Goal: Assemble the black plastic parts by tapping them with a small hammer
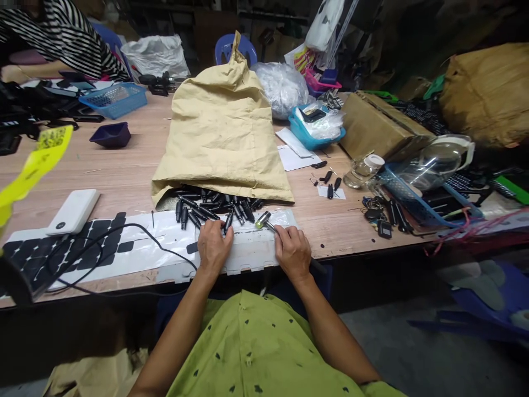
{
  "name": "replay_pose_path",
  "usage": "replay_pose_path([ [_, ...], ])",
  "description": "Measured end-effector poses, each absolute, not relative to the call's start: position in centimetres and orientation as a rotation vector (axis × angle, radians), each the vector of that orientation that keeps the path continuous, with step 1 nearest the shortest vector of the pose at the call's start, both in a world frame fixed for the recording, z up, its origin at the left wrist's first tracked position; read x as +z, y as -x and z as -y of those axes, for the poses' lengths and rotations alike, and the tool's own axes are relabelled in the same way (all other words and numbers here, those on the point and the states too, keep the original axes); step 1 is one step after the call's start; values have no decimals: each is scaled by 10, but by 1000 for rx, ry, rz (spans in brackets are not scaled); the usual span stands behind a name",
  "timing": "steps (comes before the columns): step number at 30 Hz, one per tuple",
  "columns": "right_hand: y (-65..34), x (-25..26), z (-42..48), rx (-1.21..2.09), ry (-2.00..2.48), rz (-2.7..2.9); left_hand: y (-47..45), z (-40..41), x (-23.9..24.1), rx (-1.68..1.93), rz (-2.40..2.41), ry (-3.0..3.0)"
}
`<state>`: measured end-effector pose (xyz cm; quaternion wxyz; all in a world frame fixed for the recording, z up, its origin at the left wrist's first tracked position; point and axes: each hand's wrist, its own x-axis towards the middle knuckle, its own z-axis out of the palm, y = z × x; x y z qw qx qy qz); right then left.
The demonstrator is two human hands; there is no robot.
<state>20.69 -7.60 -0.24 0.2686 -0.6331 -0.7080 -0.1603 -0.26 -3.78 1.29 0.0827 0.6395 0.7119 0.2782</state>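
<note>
My left hand (212, 245) rests on a white sheet (248, 251) at the table's front edge, fingers pinched on a small black plug-like part (228, 221). My right hand (292, 251) is closed round the handle of a small hammer (263, 220) whose metal and yellow-green head lies just right of that part. Directly behind both hands, several identical black parts (215, 205) spill out of the open mouth of a tan paper sack (223, 127) lying on the wooden table (124, 171).
A white power bank (73, 210) with a black cable and a sheet of black squares (58, 251) lie at left. Blue baskets (113, 99), a dark tray (111, 134), a cardboard box (372, 124), a glass jar (363, 171) and loose black parts (330, 184) crowd the back and right.
</note>
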Motion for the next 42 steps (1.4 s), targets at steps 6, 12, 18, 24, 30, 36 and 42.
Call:
replay_pose_path([
  [6, -210, -5, 74, -348, 1721, 1893, 15, 58, 10, 853, -1954, -1993],
  [12, -220, 4, 70, -69, 1529, 1724, 3, 52, 11, 729, -1782, -2064],
  [18, -208, 22, 84, 255, 1364, 1712, -2, 44, 14, 689, -1741, -1984],
  [24, -193, 20, 94, 335, 1333, 1778, -2, 45, 13, 726, -1706, -1970],
  [30, -192, 19, 91, 348, 1339, 1847, -4, 45, 13, 712, -1720, -1946],
  [36, -181, 22, 93, 383, 1306, 1842, -5, 45, 14, 707, -1732, -1943],
  [42, -182, 17, 91, 371, 1330, 1871, -4, 45, 16, 665, -1711, -1941],
])
